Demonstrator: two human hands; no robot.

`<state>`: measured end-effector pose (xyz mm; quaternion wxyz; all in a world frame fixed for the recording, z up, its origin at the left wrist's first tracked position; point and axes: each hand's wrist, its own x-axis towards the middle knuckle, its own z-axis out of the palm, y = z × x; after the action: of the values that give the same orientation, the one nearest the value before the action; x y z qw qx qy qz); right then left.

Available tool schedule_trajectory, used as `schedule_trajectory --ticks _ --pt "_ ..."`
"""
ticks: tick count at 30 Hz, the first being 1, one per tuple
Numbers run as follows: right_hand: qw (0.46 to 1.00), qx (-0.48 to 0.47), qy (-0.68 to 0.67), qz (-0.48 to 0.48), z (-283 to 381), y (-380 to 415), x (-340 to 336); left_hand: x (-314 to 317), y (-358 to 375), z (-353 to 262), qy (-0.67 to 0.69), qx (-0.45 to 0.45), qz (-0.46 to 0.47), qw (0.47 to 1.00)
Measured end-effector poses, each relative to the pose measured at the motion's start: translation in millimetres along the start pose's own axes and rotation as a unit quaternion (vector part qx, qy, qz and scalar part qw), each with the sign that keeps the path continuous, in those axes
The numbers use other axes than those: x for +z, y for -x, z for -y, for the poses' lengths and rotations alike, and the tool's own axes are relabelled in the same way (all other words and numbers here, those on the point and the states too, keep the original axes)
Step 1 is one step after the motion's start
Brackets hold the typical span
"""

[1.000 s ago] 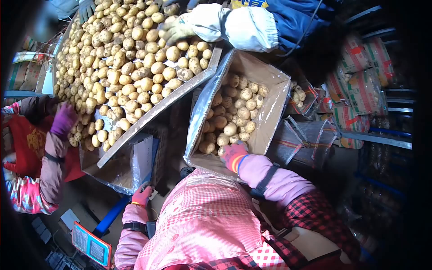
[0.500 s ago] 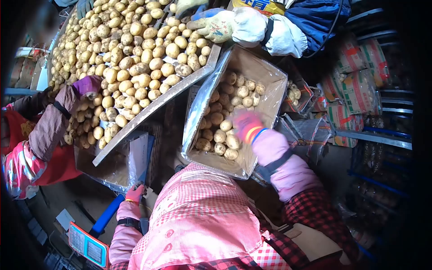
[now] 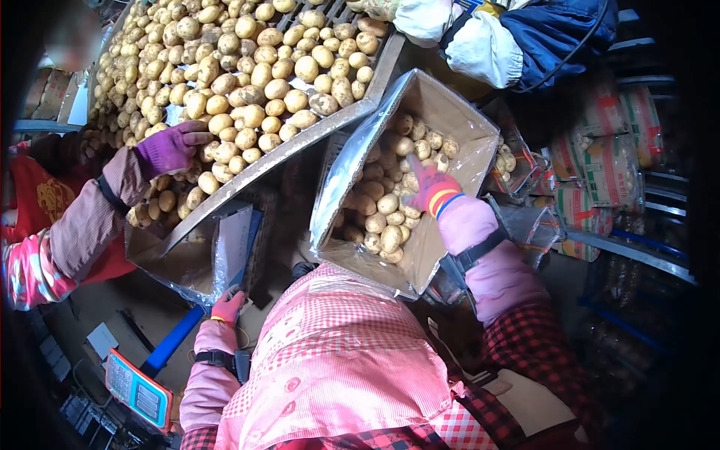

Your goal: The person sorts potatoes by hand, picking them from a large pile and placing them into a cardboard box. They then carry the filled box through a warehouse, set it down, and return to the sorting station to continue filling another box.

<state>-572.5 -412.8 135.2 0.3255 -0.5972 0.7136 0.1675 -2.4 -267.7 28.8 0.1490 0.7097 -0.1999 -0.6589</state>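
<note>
My right hand [image 3: 433,186], in a pink glove with a striped cuff, reaches into a plastic-lined box [image 3: 465,150]. Its fingers are apart and touch the potatoes [image 3: 390,217] heaped inside. My left hand [image 3: 229,304], also in a pink glove, is low at the left, beside a blue bar [image 3: 176,341] and near the lower edge of another lined box [image 3: 180,262]. Its fingers are partly curled, and whether they grip anything is too small to tell. Many potatoes [image 3: 247,94] cover the slanted sorting table [image 3: 300,142] above.
At the left, a co-worker's purple-gloved hand [image 3: 174,148] touches the potatoes on the table. Another person's white sleeve [image 3: 484,49] is at the top. A scale display [image 3: 137,390] stands at lower left. Packed bags [image 3: 611,169] lie at the right near metal rails [image 3: 630,255].
The view has shifted slightly. My right hand has slowed and its fingers now show spread on the potatoes. The purple-gloved hand has moved right over the table; the other person's gloved hand has moved up.
</note>
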Motion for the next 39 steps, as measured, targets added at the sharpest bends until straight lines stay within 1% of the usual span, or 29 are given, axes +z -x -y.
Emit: schedule_trajectory --ticks 1,3,5,8,9,10,12,13,14,15,17,18,19,21,23,24,25,26,27,29,30,32,33,34,35,36,37,38,39 --pt "0.996 0.030 0.031 0.083 6.3 6.3 1.4 -2.2 -3.3 10.3 0.007 -0.002 0.006 1.000" --pt "0.984 -0.009 0.115 0.133 15.7 12.3 62.5 -1.2 -7.6 20.5 0.017 -0.002 0.011 1.000" --pt "0.977 0.022 0.130 0.168 43.1 15.2 113.5 3.0 -3.3 19.0 0.023 -0.011 -0.009 1.000" --pt "0.979 0.033 0.097 0.176 31.0 2.6 114.4 -2.2 1.4 8.9 0.034 -0.006 0.012 0.999" --pt "0.984 0.004 0.072 0.165 14.6 2.1 90.6 -1.5 1.5 4.5 0.035 -0.005 0.014 0.999" --pt "0.996 0.020 0.042 0.082 -3.1 -3.1 80.5 -0.9 0.5 1.3 0.034 -0.003 0.009 0.999" --pt "0.991 0.110 0.041 -0.059 -22.1 -7.6 51.4 0.4 1.5 0.0 0.024 -0.001 0.003 1.000" --pt "0.981 0.130 -0.083 -0.121 -23.9 -3.5 30.3 1.3 4.2 -0.5 0.023 -0.001 0.003 1.000" --pt "0.959 0.072 -0.096 -0.258 -37.8 -7.5 34.4 2.8 6.4 -1.6 0.028 -0.007 0.005 1.000" --pt "0.959 0.073 -0.097 -0.257 -31.0 -3.4 25.7 3.3 8.5 -1.8 0.032 -0.013 0.008 0.999" --pt "0.963 0.142 -0.084 -0.215 -12.5 8.7 0.0 -1.6 5.1 5.0 0.028 -0.011 0.009 0.999" --pt "0.968 0.102 -0.079 -0.216 -22.4 -2.2 18.4 -5.9 3.5 11.0 0.027 -0.010 0.008 1.000" --pt "0.968 0.101 -0.079 -0.214 -20.3 -4.7 28.6 -10.1 0.8 16.4 0.027 -0.011 0.007 1.000" --pt "0.998 0.030 -0.054 -0.001 -14.3 -3.2 54.0 -18.6 -2.1 24.4 0.049 0.005 0.018 0.999" --pt "0.997 0.004 -0.017 0.073 -22.6 2.0 87.5 -22.1 4.3 20.9 0.052 0.007 0.015 0.999" --pt "0.997 0.001 -0.017 0.069 -24.3 13.7 84.7 -22.7 5.1 17.3 0.055 0.011 0.015 0.998" --pt "0.996 0.026 -0.068 0.052 -23.1 29.4 70.7 -24.5 4.2 14.5 0.055 0.018 0.015 0.998" --pt "0.991 0.051 -0.119 0.035 -22.1 40.9 59.4 -28.1 4.7 15.4 0.050 0.002 0.009 0.999" --pt "0.991 0.051 -0.119 0.030 -22.0 47.1 53.2 -28.5 6.3 14.1 0.046 -0.013 0.004 0.999" --pt "0.942 0.041 -0.273 -0.191 -25.2 53.2 42.3 -26.5 6.8 10.1 0.026 -0.021 -0.003 0.999" --pt "0.941 0.039 -0.273 -0.196 -26.4 50.0 37.9 -25.8 5.2 9.7 0.025 -0.022 0.000 0.999" --pt "0.875 -0.026 -0.215 -0.433 -26.1 36.1 32.4 -23.9 1.9 11.3 0.030 -0.012 0.009 0.999" --pt "0.873 -0.030 -0.218 -0.435 -36.9 24.8 34.0 -21.5 3.2 6.5 0.030 -0.008 0.006 0.999" --pt "0.846 -0.007 -0.422 -0.327 -55.0 10.7 37.8 -17.3 5.5 2.5 0.027 0.013 0.007 1.000" --pt "0.773 0.014 -0.602 -0.198 -65.2 0.3 37.5 -12.7 8.0 -1.4 0.025 0.033 0.008 0.999" --pt "0.686 0.042 -0.702 -0.185 -62.8 8.8 30.5 -7.5 14.6 -7.7 0.028 0.035 0.002 0.999" --pt "0.687 0.036 -0.703 -0.180 -71.8 4.6 38.3 -0.4 25.4 -17.9 0.030 0.039 0.010 0.999" --pt "0.844 -0.013 -0.477 -0.246 -84.5 -4.4 47.7 7.1 34.2 -25.5 0.033 0.045 0.015 0.998" --pt "0.929 -0.070 -0.212 -0.296 -87.4 -13.4 54.2 12.0 39.7 -26.7 0.042 0.049 0.000 0.998"
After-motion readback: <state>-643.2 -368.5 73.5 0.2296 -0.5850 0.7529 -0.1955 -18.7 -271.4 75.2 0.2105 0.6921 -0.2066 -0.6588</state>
